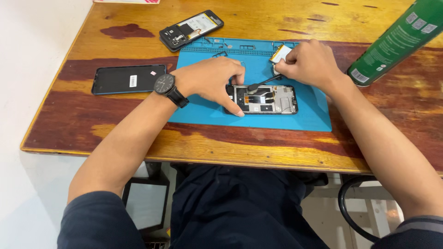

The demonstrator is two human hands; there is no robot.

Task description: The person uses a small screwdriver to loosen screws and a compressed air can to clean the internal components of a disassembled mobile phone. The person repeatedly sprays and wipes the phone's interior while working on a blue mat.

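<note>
An opened phone [272,99] with its inner parts bare lies on a blue work mat [258,121]. My left hand [213,83], with a black watch [165,85] on the wrist, presses on the phone's left end and holds it down. My right hand [310,62] grips a thin black tool [264,83] whose tip touches the phone's inside near its left half. Behind my right hand's fingers a small flat part with an orange edge [280,51] lies on the mat.
A second opened phone [191,29] lies at the back on the wooden table [258,154]. A dark phone screen panel [128,78] lies left of the mat. A green spray can [397,39] stands at the right. The table's front edge is close to my lap.
</note>
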